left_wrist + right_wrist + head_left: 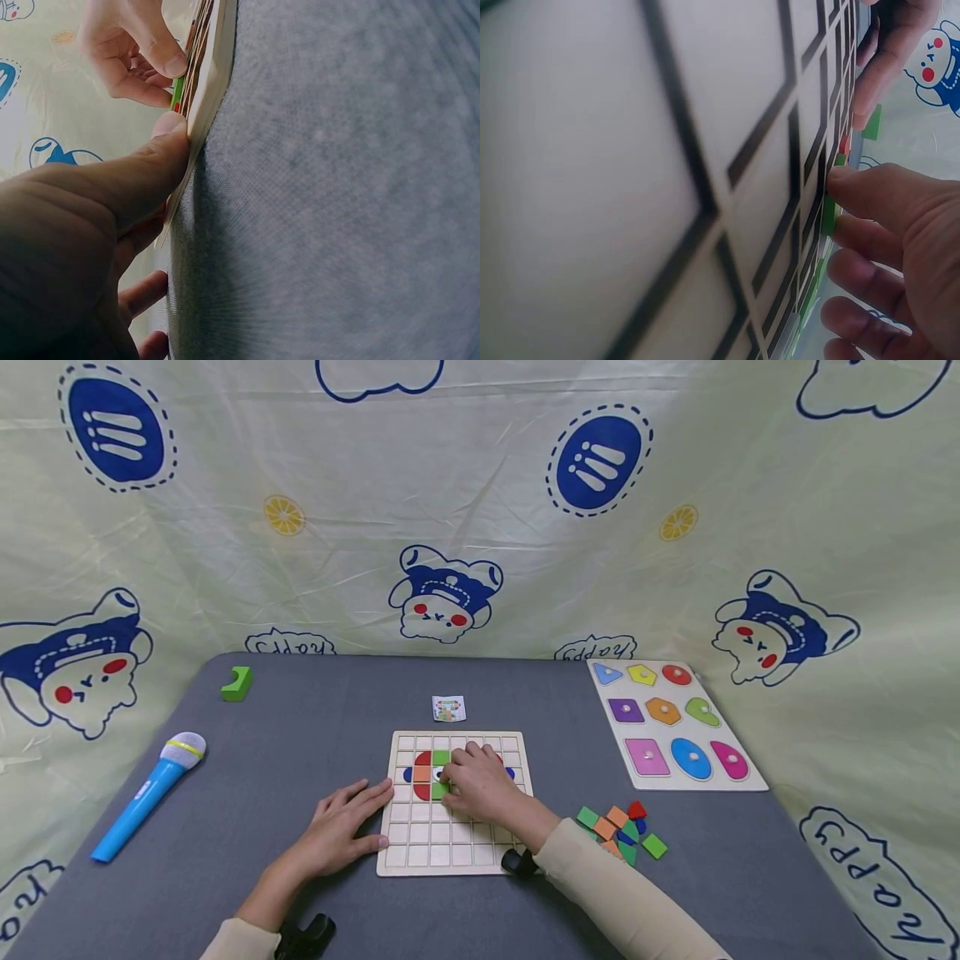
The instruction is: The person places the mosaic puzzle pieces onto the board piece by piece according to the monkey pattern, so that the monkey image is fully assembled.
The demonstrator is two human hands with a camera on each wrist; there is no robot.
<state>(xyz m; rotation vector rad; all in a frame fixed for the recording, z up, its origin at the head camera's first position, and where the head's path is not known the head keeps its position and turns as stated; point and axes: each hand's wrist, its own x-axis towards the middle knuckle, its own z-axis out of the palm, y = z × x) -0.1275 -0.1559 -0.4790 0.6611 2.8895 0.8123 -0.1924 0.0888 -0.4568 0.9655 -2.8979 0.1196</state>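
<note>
A pale wooden grid board (420, 857) lies on the grey table. Red, orange, green and blue pieces sit in its upper rows, partly hidden by my right hand (483, 785). Thumb and forefinger of that hand pinch a green tile (829, 215) at the board's surface, the other fingers curled beside it. My left hand (341, 827) rests at the board's left edge, fingers extended, with the thumb (172, 126) against the rim in the left wrist view. Just beyond the board's far edge lies a small picture card (448, 708).
Loose coloured pieces (604, 828) lie in a pile right of the board. A white shape puzzle (609, 727) is at the far right. On the left are a blue toy microphone (142, 802) and a green block (237, 685). A printed cloth (480, 468) hangs behind the table.
</note>
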